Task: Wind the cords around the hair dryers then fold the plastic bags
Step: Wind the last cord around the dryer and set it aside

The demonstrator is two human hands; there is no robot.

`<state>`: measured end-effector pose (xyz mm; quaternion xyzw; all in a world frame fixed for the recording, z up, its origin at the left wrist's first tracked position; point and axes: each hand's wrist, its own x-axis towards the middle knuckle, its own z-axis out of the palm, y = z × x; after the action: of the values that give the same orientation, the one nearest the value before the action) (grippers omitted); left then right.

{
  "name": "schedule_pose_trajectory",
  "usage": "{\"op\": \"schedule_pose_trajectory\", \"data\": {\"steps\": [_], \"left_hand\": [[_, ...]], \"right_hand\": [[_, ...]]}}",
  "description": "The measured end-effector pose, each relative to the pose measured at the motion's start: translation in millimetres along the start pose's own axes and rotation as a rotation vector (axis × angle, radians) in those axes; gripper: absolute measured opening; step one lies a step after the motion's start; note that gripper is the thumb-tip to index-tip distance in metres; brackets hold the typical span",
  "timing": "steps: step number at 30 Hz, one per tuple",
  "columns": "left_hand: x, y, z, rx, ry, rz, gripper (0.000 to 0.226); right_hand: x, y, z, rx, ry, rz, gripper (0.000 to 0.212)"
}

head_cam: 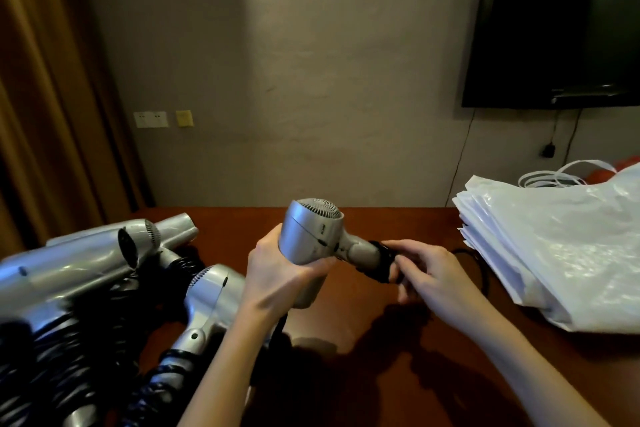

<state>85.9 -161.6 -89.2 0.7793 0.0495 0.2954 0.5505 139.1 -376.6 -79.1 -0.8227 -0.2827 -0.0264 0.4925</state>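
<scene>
Centrally, left hand grips a matte silver hair dryer; right hand pinches glossy black cord coiled round its handle.

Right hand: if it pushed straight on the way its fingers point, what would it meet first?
The right hand points left, so probably the cord wound on the hair dryer handle, which its fingertips already pinch.

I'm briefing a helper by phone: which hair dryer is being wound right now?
On the brown table, right of the pile of silver dryers, the held hair dryer is raised. Only this one is gripped by the left hand, black cord circling its handle.
</scene>
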Motion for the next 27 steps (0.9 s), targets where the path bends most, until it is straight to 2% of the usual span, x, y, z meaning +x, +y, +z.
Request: {"op": "schedule_pose_trajectory", "data": {"steps": [4,8,12,16,18,19,23,25,27], "left_hand": [[-1,2,0,-0.027,0.1,-0.004,0.054],[0,0,-3,-0.105,0.139,-0.022,0.054],[-2,2,-3,-0.205,0.144,-0.066,0.058],[-2,4,0,-0.333,0.082,-0.13,0.069],[-3,4,3,-0.412,0.058,-0.165,0.07],[-3,4,4,-0.449,0.041,-0.186,0.07],[-1,3,5,-0.546,-0.07,-0.254,0.066],[0,2,5,-0.543,-0.137,-0.266,0.067],[0,3,4,-0.519,-0.205,-0.265,0.068]], "right_hand": [[-1,-6,3,0.441,-0.068,0.177,0.017],[-5,-10,14,0.522,-0.054,0.145,0.022],[-8,-7,26,0.619,-0.11,0.101,0.038],[-9,-5,30,0.74,-0.194,0.188,0.032],[-11,-2,29,0.719,-0.237,0.216,0.019],[-12,-1,27,0.675,-0.237,0.231,0.02],[-11,6,17,0.398,-0.269,0.293,0.048],[-5,22,8,0.278,-0.275,0.314,0.052],[-2,38,-5,0.268,-0.259,0.35,0.047]]}}
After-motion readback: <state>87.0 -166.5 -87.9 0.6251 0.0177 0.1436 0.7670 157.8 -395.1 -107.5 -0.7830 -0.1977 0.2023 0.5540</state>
